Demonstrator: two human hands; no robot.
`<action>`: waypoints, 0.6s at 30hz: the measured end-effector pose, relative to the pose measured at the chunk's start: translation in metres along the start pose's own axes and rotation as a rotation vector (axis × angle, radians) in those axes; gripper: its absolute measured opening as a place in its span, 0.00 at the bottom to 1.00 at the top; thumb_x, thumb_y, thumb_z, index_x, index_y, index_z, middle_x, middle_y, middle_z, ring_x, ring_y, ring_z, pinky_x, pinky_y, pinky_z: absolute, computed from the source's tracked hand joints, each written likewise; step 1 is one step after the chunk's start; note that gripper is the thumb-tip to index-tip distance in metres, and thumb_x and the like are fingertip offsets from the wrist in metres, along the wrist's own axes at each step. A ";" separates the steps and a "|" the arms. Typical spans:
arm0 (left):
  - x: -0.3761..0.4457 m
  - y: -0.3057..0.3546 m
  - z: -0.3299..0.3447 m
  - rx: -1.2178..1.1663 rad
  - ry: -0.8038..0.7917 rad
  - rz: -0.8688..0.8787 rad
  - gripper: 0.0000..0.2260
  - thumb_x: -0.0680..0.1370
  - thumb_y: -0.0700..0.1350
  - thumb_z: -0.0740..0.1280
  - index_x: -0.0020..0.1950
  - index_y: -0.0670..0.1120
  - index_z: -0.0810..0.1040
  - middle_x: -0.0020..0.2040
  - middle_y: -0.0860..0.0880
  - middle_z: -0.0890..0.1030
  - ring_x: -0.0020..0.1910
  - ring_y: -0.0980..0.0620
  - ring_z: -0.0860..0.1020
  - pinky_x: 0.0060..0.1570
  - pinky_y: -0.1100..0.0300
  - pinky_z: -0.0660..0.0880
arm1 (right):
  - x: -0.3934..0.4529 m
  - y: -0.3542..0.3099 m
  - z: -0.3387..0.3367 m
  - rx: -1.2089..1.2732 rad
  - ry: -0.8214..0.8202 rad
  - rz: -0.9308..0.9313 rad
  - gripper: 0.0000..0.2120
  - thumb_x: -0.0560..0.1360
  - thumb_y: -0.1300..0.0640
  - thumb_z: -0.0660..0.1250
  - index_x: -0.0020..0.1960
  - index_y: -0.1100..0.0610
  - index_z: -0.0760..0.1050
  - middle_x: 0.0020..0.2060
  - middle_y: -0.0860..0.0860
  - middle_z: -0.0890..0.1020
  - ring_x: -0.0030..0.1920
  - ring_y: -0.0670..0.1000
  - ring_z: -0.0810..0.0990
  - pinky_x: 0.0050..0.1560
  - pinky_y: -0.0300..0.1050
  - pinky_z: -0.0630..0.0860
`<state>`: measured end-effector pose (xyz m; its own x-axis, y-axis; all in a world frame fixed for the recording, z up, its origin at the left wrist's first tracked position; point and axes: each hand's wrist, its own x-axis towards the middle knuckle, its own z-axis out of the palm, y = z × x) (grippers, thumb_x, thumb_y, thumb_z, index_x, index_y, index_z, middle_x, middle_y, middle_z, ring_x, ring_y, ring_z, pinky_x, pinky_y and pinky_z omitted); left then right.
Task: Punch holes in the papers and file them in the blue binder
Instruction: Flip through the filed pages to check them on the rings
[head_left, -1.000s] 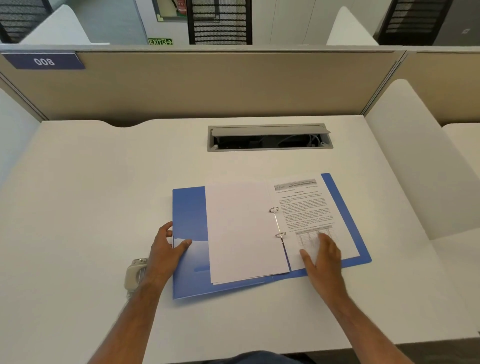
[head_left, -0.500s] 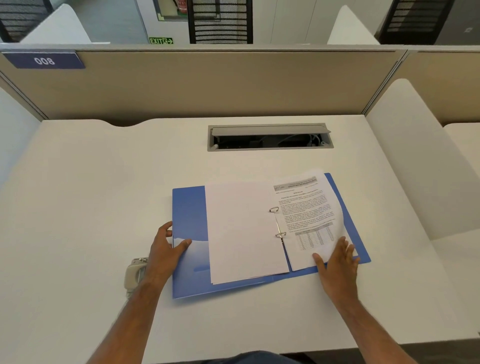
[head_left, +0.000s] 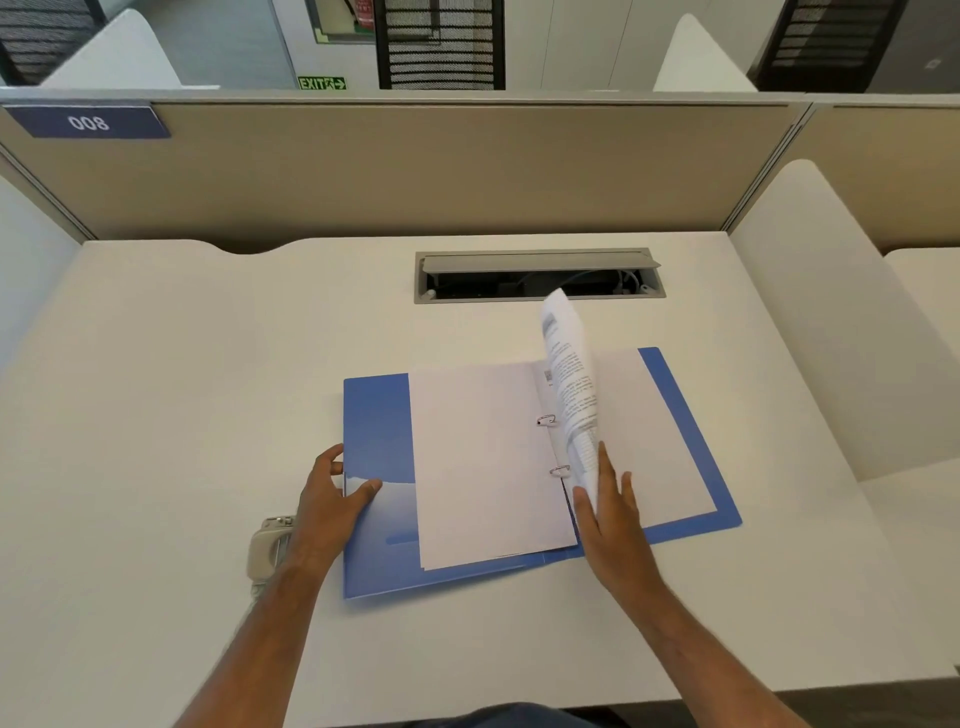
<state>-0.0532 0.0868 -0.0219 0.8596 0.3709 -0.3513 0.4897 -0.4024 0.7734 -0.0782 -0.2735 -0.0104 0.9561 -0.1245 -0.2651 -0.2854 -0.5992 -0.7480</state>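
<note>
The blue binder (head_left: 376, 415) lies open on the desk with two metal rings (head_left: 546, 420) at its spine. A stack of blank white sheets (head_left: 478, 462) rests on its left half, and another white sheet (head_left: 654, 441) lies on the right half. A printed sheet (head_left: 569, 384) stands almost upright on the rings, mid-turn. My right hand (head_left: 608, 514) lifts its lower edge with straight fingers against the paper. My left hand (head_left: 330, 493) holds the binder's left cover edge, thumb on top.
A beige hole punch (head_left: 267, 545) sits on the desk just left of my left wrist. A grey cable tray (head_left: 540, 275) is open at the back of the desk. Beige partitions stand behind and to the right.
My right hand slid to the printed sheet's edge, then swung it up off the right half toward the rings. The left hand and binder stayed put.
</note>
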 end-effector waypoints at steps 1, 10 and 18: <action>0.000 0.000 0.000 -0.003 -0.002 -0.003 0.30 0.76 0.50 0.76 0.75 0.53 0.67 0.63 0.49 0.78 0.54 0.45 0.82 0.51 0.47 0.81 | -0.002 -0.004 0.004 -0.007 -0.014 -0.017 0.33 0.86 0.47 0.58 0.84 0.42 0.44 0.85 0.50 0.53 0.85 0.58 0.47 0.76 0.61 0.65; 0.002 0.002 0.000 -0.006 -0.005 0.005 0.31 0.76 0.49 0.76 0.76 0.52 0.67 0.62 0.50 0.78 0.53 0.45 0.81 0.49 0.50 0.78 | -0.016 -0.011 0.036 -0.073 -0.221 -0.087 0.34 0.81 0.36 0.56 0.78 0.32 0.38 0.84 0.41 0.47 0.85 0.55 0.44 0.79 0.59 0.59; 0.000 0.003 0.000 -0.001 -0.011 0.002 0.31 0.77 0.51 0.76 0.76 0.53 0.66 0.66 0.48 0.78 0.54 0.44 0.82 0.50 0.49 0.80 | -0.010 0.020 0.019 -0.043 -0.156 -0.073 0.40 0.75 0.21 0.51 0.82 0.35 0.48 0.80 0.29 0.53 0.85 0.51 0.49 0.83 0.59 0.53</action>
<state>-0.0517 0.0856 -0.0200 0.8621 0.3612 -0.3555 0.4881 -0.4026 0.7744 -0.0945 -0.2696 -0.0341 0.9515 0.0425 -0.3047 -0.2095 -0.6357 -0.7430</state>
